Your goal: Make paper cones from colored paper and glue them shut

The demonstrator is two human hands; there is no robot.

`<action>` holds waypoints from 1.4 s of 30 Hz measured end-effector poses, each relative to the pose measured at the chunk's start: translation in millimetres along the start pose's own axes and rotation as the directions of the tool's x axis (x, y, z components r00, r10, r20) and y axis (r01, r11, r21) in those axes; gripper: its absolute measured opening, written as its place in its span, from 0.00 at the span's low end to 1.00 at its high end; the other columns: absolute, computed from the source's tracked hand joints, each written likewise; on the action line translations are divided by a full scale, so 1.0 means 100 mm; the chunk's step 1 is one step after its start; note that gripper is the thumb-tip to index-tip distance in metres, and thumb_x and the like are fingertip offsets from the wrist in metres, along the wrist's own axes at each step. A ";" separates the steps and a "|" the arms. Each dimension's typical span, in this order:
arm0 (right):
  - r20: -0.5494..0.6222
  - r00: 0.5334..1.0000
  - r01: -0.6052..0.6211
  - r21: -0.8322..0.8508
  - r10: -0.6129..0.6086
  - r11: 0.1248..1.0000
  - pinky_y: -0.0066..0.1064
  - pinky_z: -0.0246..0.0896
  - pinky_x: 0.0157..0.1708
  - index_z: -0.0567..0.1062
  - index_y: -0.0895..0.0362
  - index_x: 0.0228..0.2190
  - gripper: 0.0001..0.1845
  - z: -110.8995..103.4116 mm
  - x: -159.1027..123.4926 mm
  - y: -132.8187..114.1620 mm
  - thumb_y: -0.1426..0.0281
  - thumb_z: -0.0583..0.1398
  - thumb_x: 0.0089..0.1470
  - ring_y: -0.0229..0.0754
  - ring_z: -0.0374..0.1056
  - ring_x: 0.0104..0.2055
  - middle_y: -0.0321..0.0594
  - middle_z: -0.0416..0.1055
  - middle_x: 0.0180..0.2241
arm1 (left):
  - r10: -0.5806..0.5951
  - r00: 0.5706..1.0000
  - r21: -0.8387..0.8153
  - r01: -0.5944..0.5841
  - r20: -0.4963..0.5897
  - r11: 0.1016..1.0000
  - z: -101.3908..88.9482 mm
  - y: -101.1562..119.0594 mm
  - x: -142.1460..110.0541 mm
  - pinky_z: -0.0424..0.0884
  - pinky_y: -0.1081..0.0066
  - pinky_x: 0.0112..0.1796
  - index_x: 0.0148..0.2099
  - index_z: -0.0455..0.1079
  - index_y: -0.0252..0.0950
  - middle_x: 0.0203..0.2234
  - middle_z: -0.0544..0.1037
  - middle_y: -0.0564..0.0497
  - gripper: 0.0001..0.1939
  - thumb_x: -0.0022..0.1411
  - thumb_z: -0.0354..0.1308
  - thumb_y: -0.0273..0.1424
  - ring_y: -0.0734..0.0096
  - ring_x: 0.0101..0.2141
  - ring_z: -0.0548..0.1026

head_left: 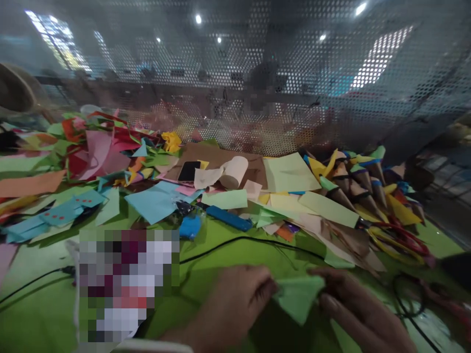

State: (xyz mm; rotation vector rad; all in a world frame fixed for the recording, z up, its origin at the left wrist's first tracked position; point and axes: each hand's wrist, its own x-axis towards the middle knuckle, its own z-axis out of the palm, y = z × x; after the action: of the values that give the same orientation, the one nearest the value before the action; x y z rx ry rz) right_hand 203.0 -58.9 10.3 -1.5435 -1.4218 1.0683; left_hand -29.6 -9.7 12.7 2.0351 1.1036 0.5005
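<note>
Between my two hands is a light green piece of paper (pixel 300 298), folded so that its lower end comes to a point. My left hand (pixel 235 299) is closed, with its fingertips pinching the paper's left corner. On the other side, my right hand (pixel 362 309) grips the right corner between thumb and fingers. Both hands are just above the green tabletop (pixel 206 274), near its front edge. A black cable (pixel 250 238) runs across the table beyond them.
Scissors with yellow and red handles (pixel 397 242) lie at right, near brown paper cones (pixel 362 189). A toilet roll (pixel 235 171), a phone (pixel 189 171) and a blue bar-shaped object (pixel 228 217) lie among coloured paper scraps (pixel 99 152). Behind stands a perforated metal screen (pixel 228 93).
</note>
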 end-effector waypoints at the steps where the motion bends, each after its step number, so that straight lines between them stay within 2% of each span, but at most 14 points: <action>1: 0.006 0.999 -0.043 0.099 0.042 0.994 0.33 0.70 0.37 0.77 0.50 0.44 0.18 0.05 0.00 -0.02 0.55 0.61 0.55 0.47 0.73 0.37 0.42 0.77 0.36 | -0.036 0.999 -0.065 0.033 -0.039 0.997 0.01 0.00 0.00 0.51 0.72 0.26 0.28 0.61 0.37 0.21 0.67 0.56 0.20 0.71 0.46 0.41 0.74 0.25 0.65; 3: 0.086 0.993 -0.101 0.210 0.085 0.972 0.35 0.70 0.38 0.75 0.52 0.46 0.21 0.14 0.02 -0.07 0.54 0.61 0.54 0.48 0.73 0.39 0.44 0.77 0.39 | -0.084 0.991 -0.170 0.065 -0.104 0.983 0.03 -0.01 0.01 0.51 0.72 0.26 0.28 0.57 0.38 0.20 0.63 0.58 0.20 0.71 0.45 0.42 0.75 0.23 0.62; 5: 0.186 0.980 -0.110 0.198 0.073 0.974 0.35 0.69 0.36 0.76 0.54 0.43 0.20 0.21 0.04 -0.11 0.54 0.62 0.54 0.47 0.72 0.37 0.44 0.76 0.36 | -0.097 0.985 -0.229 0.062 -0.145 0.971 0.06 0.00 0.02 0.51 0.72 0.26 0.28 0.56 0.38 0.20 0.62 0.58 0.20 0.71 0.45 0.41 0.75 0.23 0.61; 7: 0.232 0.971 -0.087 0.154 0.049 0.984 0.33 0.67 0.36 0.77 0.55 0.39 0.18 0.25 0.06 -0.14 0.55 0.63 0.54 0.45 0.70 0.34 0.41 0.74 0.32 | -0.094 0.982 -0.244 0.052 -0.162 0.968 0.09 0.01 0.03 0.51 0.71 0.26 0.28 0.57 0.38 0.20 0.61 0.59 0.19 0.71 0.45 0.40 0.75 0.23 0.60; 12: 0.144 0.989 -0.052 0.097 0.037 0.994 0.26 0.57 0.26 0.76 0.56 0.28 0.15 0.30 0.06 -0.13 0.56 0.62 0.53 0.37 0.60 0.26 0.34 0.66 0.23 | -0.064 0.990 -0.203 0.038 -0.123 0.978 0.11 0.05 0.02 0.50 0.70 0.26 0.28 0.55 0.38 0.19 0.60 0.59 0.18 0.71 0.45 0.38 0.76 0.22 0.60; 16: 0.098 0.994 -0.051 0.086 0.042 0.995 0.26 0.55 0.25 0.73 0.56 0.23 0.18 0.29 0.04 -0.09 0.54 0.61 0.53 0.37 0.58 0.25 0.33 0.62 0.21 | -0.035 0.995 -0.164 0.020 -0.093 0.986 0.09 0.06 0.01 0.49 0.70 0.26 0.26 0.55 0.38 0.19 0.60 0.58 0.18 0.70 0.47 0.35 0.76 0.23 0.59; 18: 0.113 0.993 -0.047 0.091 0.036 0.995 0.27 0.58 0.26 0.73 0.56 0.24 0.18 0.28 0.04 -0.09 0.54 0.61 0.53 0.38 0.61 0.25 0.34 0.65 0.22 | -0.036 0.995 -0.167 0.019 -0.095 0.986 0.09 0.06 0.02 0.49 0.70 0.26 0.26 0.55 0.38 0.19 0.61 0.58 0.17 0.70 0.47 0.34 0.76 0.23 0.59; 21: 0.179 0.984 -0.047 0.159 0.018 0.986 0.32 0.65 0.33 0.77 0.56 0.33 0.15 0.28 0.05 -0.12 0.56 0.63 0.52 0.44 0.69 0.33 0.40 0.74 0.30 | -0.023 0.994 -0.152 0.007 -0.105 0.988 0.10 0.07 0.02 0.49 0.70 0.25 0.27 0.56 0.38 0.19 0.62 0.58 0.17 0.70 0.47 0.34 0.75 0.22 0.60; 23: 0.190 0.981 -0.066 0.196 0.028 0.978 0.34 0.67 0.37 0.78 0.56 0.35 0.16 0.29 0.05 -0.13 0.57 0.64 0.51 0.47 0.72 0.37 0.42 0.77 0.32 | 0.003 0.996 -0.114 -0.013 -0.090 0.993 0.11 0.08 0.01 0.49 0.70 0.26 0.28 0.58 0.38 0.20 0.64 0.57 0.16 0.70 0.47 0.34 0.75 0.23 0.62; 27: 0.148 0.989 -0.052 0.166 0.027 0.985 0.34 0.68 0.35 0.79 0.55 0.30 0.14 0.30 0.04 -0.11 0.57 0.64 0.51 0.47 0.72 0.34 0.41 0.77 0.28 | 0.056 0.997 0.014 -0.055 -0.061 0.998 0.13 0.07 -0.01 0.50 0.69 0.27 0.30 0.63 0.38 0.22 0.70 0.55 0.14 0.70 0.47 0.34 0.72 0.26 0.66; 31: 0.085 0.995 -0.053 0.110 0.044 0.993 0.33 0.68 0.33 0.79 0.55 0.28 0.15 0.29 0.01 -0.11 0.55 0.65 0.50 0.47 0.72 0.34 0.41 0.77 0.28 | 0.084 0.996 0.115 -0.082 -0.018 0.990 0.14 0.05 -0.02 0.50 0.69 0.28 0.32 0.64 0.38 0.24 0.72 0.54 0.12 0.70 0.48 0.33 0.71 0.26 0.67; 35: 0.057 0.992 -0.114 0.104 0.109 0.988 0.31 0.66 0.31 0.79 0.55 0.27 0.17 0.30 -0.02 -0.13 0.53 0.66 0.48 0.45 0.71 0.32 0.39 0.76 0.27 | 0.093 0.996 0.128 -0.092 -0.002 0.988 0.15 0.04 -0.01 0.50 0.69 0.28 0.32 0.63 0.38 0.24 0.72 0.54 0.13 0.70 0.47 0.32 0.71 0.26 0.67; 39: 0.004 0.996 -0.088 0.054 0.088 0.995 0.28 0.61 0.26 0.77 0.55 0.22 0.19 0.26 0.00 -0.07 0.52 0.66 0.47 0.41 0.66 0.26 0.36 0.71 0.22 | 0.098 0.995 0.123 -0.095 -0.017 0.988 0.12 0.04 -0.02 0.49 0.68 0.27 0.31 0.62 0.38 0.23 0.70 0.54 0.14 0.70 0.46 0.33 0.71 0.26 0.65; 42: -0.060 0.997 -0.050 0.005 0.050 0.999 0.27 0.58 0.23 0.73 0.56 0.19 0.22 0.15 0.06 0.01 0.51 0.65 0.49 0.38 0.61 0.23 0.35 0.67 0.19 | 0.046 0.995 0.055 -0.041 -0.084 0.998 0.03 0.01 -0.01 0.48 0.69 0.27 0.29 0.59 0.38 0.22 0.67 0.55 0.15 0.70 0.45 0.35 0.71 0.25 0.64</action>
State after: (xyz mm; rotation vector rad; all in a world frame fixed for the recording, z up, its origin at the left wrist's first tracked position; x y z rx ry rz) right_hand 189.7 -53.4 3.9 -1.6030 -1.3462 1.0453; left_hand -27.9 -12.6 12.1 2.1044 1.1354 0.5904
